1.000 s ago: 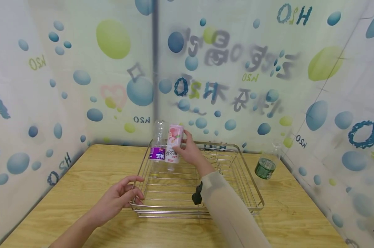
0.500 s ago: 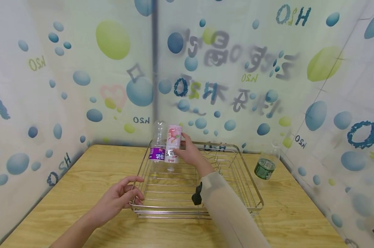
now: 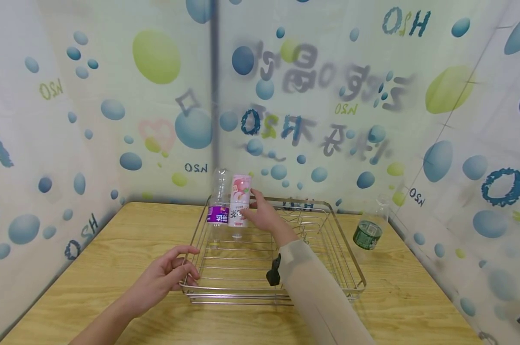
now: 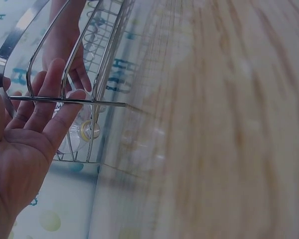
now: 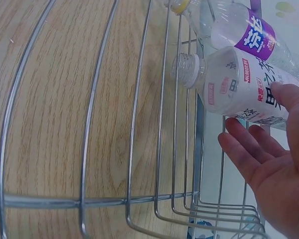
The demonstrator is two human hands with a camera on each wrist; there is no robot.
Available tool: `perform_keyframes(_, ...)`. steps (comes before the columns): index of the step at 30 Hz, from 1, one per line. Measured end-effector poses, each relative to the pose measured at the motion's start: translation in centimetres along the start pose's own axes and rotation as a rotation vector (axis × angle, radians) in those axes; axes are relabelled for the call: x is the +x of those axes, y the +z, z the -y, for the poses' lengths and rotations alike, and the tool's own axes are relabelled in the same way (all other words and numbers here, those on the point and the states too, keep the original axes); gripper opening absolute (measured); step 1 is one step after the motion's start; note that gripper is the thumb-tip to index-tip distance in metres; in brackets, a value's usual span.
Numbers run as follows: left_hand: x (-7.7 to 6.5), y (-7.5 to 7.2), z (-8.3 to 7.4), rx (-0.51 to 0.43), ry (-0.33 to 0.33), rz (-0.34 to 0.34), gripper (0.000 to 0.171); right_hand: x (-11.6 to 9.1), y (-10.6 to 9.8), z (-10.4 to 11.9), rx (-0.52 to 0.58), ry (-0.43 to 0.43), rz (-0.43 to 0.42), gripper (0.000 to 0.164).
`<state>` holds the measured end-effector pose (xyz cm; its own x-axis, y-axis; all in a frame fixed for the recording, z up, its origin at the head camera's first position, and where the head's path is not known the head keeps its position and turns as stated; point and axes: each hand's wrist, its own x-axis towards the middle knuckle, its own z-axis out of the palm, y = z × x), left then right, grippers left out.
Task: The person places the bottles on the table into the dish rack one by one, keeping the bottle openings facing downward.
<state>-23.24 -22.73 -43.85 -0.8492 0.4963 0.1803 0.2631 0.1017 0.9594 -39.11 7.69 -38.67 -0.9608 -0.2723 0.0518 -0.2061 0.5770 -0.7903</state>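
The peach-drink bottle wears a wrap that is pink with peaches at its base end and white with dark characters and small red boxes nearer the neck, which is clear and threaded. It stands neck down inside the wire rack, at about 11 o'clock from the rack's centre, its base reaching above the far rim; a clear purple-labelled bottle stands inverted just beside it, at 9 o'clock. The right hand holds it loosely from 4 o'clock, the thumb on the label and the other fingers bent and part-spread along its side; how firmly they touch cannot be told. The left hand grips the rack's edge at 8 o'clock with loosely curled fingers, some behind the wires. The right wrist view cuts off the bottle's base end, and the left wrist view is dim and blurred, showing mostly the wooden surface. Whether the yellow at the purple-labelled bottle's neck is a cap or a ring is unclear. Compared with one second ago, the peach-drink bottle has turned so its characters sit further toward 9 o'clock, and it leans less; the left hand is unchanged.
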Motion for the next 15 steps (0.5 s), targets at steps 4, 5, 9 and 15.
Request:
perform_keyframes(4, 0.00, 0.00, 0.07, -0.007, -0.002, 0.001, 0.034, 0.00, -0.01, -0.02, -0.003, 0.002, 0.002, 0.085)
perform_keyframes(5, 0.00, 0.00, 0.08, -0.010, -0.004, 0.001, 0.034, 0.00, 0.00, -0.02, -0.002, 0.002, 0.003, 0.085)
perform_keyframes(9, -0.05, 0.01, 0.12, -0.016, -0.009, -0.002, 0.033, 0.03, -0.01, -0.04, -0.005, 0.004, -0.007, 0.085)
perform_keyframes(15, 0.03, 0.03, 0.12, -0.016, 0.000, -0.003, 0.033, 0.11, -0.31, 0.13, 0.040, -0.009, -0.066, 0.082)
